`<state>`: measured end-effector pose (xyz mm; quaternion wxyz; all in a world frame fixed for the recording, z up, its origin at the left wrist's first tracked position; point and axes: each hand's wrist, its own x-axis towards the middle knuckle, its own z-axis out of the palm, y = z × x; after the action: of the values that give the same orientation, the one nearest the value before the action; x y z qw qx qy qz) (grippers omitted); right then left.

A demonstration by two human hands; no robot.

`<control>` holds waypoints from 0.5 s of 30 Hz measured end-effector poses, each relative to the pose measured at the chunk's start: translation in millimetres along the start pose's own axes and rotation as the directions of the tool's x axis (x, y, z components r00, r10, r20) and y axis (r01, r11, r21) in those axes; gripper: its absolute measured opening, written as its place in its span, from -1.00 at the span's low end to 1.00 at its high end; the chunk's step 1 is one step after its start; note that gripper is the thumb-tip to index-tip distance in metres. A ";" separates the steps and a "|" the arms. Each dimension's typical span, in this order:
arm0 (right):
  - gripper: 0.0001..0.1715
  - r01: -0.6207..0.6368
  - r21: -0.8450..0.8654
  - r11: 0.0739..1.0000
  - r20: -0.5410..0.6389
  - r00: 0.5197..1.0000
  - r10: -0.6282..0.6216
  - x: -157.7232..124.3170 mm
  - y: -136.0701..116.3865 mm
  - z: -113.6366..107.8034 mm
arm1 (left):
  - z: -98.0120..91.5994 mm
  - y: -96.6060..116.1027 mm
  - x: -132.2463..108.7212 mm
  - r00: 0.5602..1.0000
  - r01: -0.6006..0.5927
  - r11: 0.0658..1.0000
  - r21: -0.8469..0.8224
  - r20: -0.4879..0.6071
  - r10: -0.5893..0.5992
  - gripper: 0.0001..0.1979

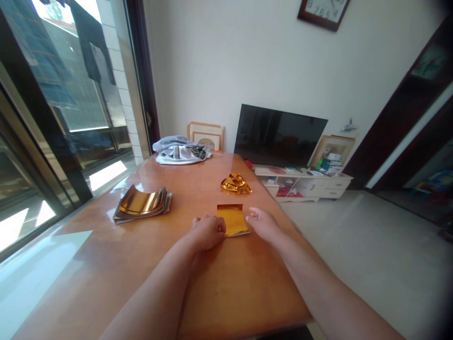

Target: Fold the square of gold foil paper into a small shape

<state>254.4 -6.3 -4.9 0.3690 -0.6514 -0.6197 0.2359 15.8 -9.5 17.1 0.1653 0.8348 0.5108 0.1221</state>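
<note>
A folded sheet of gold foil paper (232,219) lies flat on the wooden table (226,288) in front of me. My left hand (207,231) rests on the table at the sheet's left edge, fingers curled and pressing on the paper's near left corner. My right hand (264,223) lies just right of the sheet, fingers loosely bent, touching or almost touching its right edge. A crumpled gold foil piece (236,183) sits farther back. A curved stack of gold foil sheets (142,203) lies to the left.
A grey cloth bundle (180,150) sits at the table's far end. Glass doors (53,118) run along the left. Beyond the table's right edge are a television (278,136) on a low white cabinet (307,182) and open tiled floor.
</note>
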 end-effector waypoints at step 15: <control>-0.80 -0.071 0.406 0.911 -0.028 0.995 0.091 19.7 -20.5 15.3 | 4.6 -11.6 7.3 0.983 0.088 0.979 -0.185 -0.145 -0.116 -0.86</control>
<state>232.1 15.0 4.5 0.4996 -0.5915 -0.5213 0.3587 11.3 1.2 8.6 0.2049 0.7774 0.5513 0.2230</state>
